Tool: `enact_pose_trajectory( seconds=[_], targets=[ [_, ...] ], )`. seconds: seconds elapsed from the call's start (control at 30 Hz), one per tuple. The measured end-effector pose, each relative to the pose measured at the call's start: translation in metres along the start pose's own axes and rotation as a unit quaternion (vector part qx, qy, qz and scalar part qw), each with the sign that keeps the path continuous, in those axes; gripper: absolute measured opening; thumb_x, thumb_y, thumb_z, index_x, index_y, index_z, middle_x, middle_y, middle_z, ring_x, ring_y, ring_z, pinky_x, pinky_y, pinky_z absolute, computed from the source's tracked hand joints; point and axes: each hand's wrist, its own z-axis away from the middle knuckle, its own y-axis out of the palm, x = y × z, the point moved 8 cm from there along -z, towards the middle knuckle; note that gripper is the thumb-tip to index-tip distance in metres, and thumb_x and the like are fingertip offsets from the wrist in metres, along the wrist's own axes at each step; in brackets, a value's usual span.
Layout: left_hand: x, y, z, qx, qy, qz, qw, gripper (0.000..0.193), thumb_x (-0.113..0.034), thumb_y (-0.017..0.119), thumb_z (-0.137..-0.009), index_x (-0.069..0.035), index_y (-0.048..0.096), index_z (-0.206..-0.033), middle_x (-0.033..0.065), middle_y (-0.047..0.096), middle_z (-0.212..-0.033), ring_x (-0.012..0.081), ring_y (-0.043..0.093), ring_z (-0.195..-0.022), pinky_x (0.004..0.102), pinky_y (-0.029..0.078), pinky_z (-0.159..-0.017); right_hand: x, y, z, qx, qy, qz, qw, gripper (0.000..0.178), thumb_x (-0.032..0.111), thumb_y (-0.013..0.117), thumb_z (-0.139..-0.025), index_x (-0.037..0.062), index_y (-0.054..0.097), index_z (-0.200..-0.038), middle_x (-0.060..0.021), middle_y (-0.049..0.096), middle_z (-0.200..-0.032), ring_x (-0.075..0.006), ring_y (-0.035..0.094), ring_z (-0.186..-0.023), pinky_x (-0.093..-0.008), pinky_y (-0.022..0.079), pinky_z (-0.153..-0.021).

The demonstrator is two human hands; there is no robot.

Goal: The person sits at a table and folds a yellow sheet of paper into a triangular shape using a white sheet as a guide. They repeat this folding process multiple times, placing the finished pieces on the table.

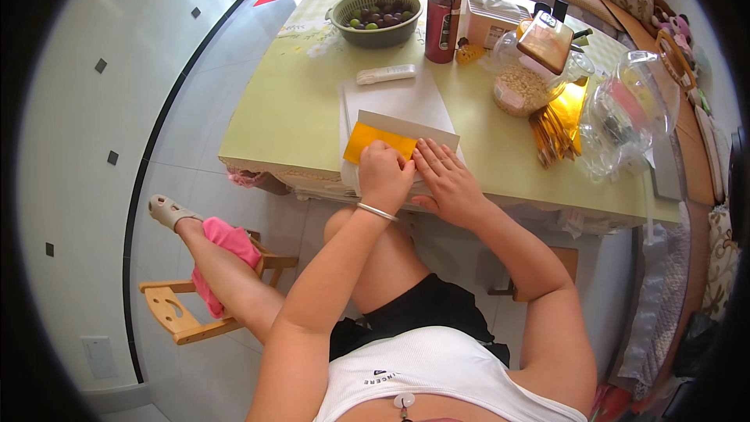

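Observation:
An orange-yellow paper (361, 141) lies at the table's near edge, on top of a grey-white sheet (422, 130). My left hand (384, 177), with a silver bangle at the wrist, is closed over the lower right part of the yellow paper; its curled fingers pinch there, and the fingertips are partly hidden. Flat beside it, my right hand (447, 187) presses on the grey-white sheet with fingers stretched out, next to the yellow paper's right end. White sheets (406, 98) lie underneath. A white glue-stick-like tube (386, 74) rests on them, farther back.
On the yellow-green table (273, 121) stand a colander of grapes (375, 37), a red flask (444, 23), a tissue box (488, 25) and clear plastic jars (519, 86). Folded gold papers (558, 125) pile at the right. A wooden stool (187, 312) with pink cloth is lower left.

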Motion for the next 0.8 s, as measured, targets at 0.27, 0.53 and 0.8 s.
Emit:
enact_pose_trajectory(
  seconds=[0.27, 0.53, 0.8],
  targets=[
    [0.008, -0.043, -0.001, 0.073, 0.168, -0.006, 0.983, 0.019, 0.0, 0.064, -0.068, -0.004, 0.064, -0.086, 0.011, 0.063, -0.091, 0.0317, 0.06, -0.09, 0.0426, 0.048, -0.082, 0.005, -0.01, -0.002, 0.066, -0.043, -0.026, 0.997, 0.078, 0.049, 0.074, -0.081, 0.0238, 0.045, -0.149, -0.0287, 0.028, -0.157, -0.0428, 0.026, -0.147, -0.052, 0.022, -0.12],
    [0.006, -0.074, 0.016, 0.073, 0.375, -0.102, 0.918, 0.021, -0.002, 0.063, -0.07, -0.007, 0.067, -0.09, 0.0071, 0.065, -0.095, 0.0278, 0.061, -0.097, 0.0417, 0.045, -0.089, -0.003, -0.024, -0.005, 0.116, -0.108, -0.112, 0.981, 0.059, 0.042, 0.075, -0.083, 0.0268, 0.058, -0.139, -0.0277, 0.03, -0.157, -0.0421, 0.027, -0.147, -0.0541, 0.02, -0.12],
    [-0.015, -0.061, 0.023, 0.091, 0.348, -0.015, 0.933, 0.017, -0.002, 0.068, -0.073, -0.006, 0.067, -0.089, 0.0088, 0.066, -0.091, 0.0289, 0.063, -0.091, 0.0409, 0.049, -0.084, -0.041, -0.026, -0.022, 0.026, -0.078, -0.279, 0.957, 0.028, 0.026, 0.078, -0.082, 0.0105, 0.075, -0.105, -0.0194, 0.058, -0.138, -0.0351, 0.052, -0.132, -0.0426, 0.042, -0.109]
  ],
)
